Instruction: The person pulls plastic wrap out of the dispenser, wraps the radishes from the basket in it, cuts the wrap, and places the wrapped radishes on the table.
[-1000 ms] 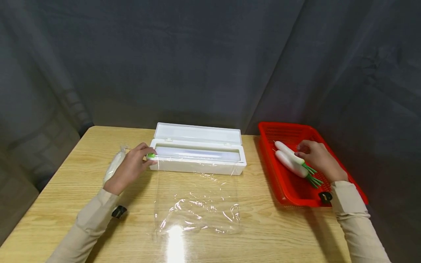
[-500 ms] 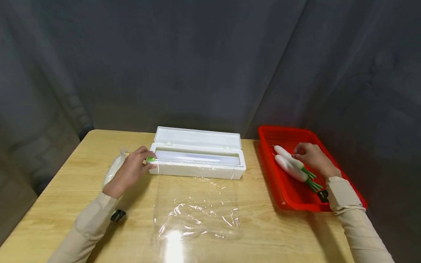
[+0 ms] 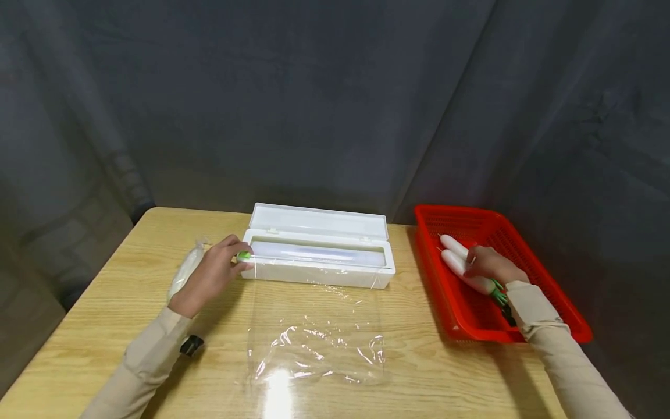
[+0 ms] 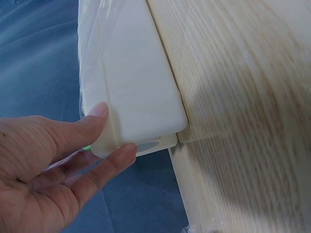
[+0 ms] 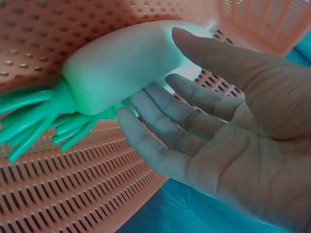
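Note:
A white cling film dispenser stands with its lid up and a film roll inside. My left hand grips its left end by the green slider; the left wrist view shows thumb and fingers on either side of the corner. Clear cling film stretches from the dispenser toward me over the table. In the red basket, two white radishes with green stalks lie side by side. My right hand holds the nearer radish, thumb over it and fingertips at its other edge, partly hidden.
A film-wrapped white radish-like thing lies left of the dispenser, partly behind my left hand. The wooden table ends at a dark curtain along the back. The basket's raised rim surrounds my right hand.
My right hand has come down and toward me from above the basket onto the nearer radish. The left hand keeps its grip on the dispenser. The head view has shifted slightly.

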Demonstrator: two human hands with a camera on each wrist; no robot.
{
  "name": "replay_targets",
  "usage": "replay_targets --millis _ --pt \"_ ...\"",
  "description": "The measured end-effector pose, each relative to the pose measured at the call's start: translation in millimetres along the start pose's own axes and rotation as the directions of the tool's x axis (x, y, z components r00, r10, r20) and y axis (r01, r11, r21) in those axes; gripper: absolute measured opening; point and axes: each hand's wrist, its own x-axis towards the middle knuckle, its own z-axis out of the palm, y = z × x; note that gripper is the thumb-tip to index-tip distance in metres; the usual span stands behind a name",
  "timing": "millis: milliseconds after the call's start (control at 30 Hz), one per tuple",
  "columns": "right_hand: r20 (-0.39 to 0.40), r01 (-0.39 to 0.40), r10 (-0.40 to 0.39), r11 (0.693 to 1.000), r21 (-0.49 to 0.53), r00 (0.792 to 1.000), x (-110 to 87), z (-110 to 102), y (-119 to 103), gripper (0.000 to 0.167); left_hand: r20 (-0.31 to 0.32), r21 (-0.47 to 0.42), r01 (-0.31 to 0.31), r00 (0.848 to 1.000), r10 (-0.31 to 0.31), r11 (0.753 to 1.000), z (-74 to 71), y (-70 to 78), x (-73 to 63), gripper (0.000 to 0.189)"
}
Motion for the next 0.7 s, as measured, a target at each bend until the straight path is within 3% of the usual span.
replay_targets --millis 100,200,300,433,600,700 --pt "0.046 -0.118 0.11 0.969 0.219 0.993 -5.9 8.4 1.6 0.048 -0.006 -0.001 0.0 1.0 0.0 1.0 -0.6 0.1 -0.6 0.021" --pt "0.097 -0.197 0.175 0.932 0.303 0.98 -6.3 15.4 3.3 0.052 -0.009 0.002 0.003 1.0 -0.003 1.0 -0.6 0.0 -1.0 0.021" --pt "0.101 -0.14 0.122 0.972 0.188 0.987 -0.6 19.2 4.6 0.044 -0.006 0.002 0.01 1.0 -0.01 1.0 -0.1 0.2 -1.1 0.021" --pt "0.086 -0.026 0.023 0.999 0.034 0.996 8.8 17.9 4.0 0.033 -0.002 -0.01 0.016 1.0 -0.016 1.0 0.0 0.1 -1.0 0.02" --pt "0.0 0.1 -0.101 0.981 -0.167 0.995 15.7 8.1 3.9 0.028 -0.004 -0.026 0.014 1.0 -0.014 1.0 -2.0 0.9 -0.2 0.02" --pt "-0.063 0.099 -0.115 0.972 -0.214 0.991 12.3 0.7 3.6 0.029 -0.003 -0.011 0.0 1.0 0.0 1.0 -1.1 2.0 1.5 0.019"
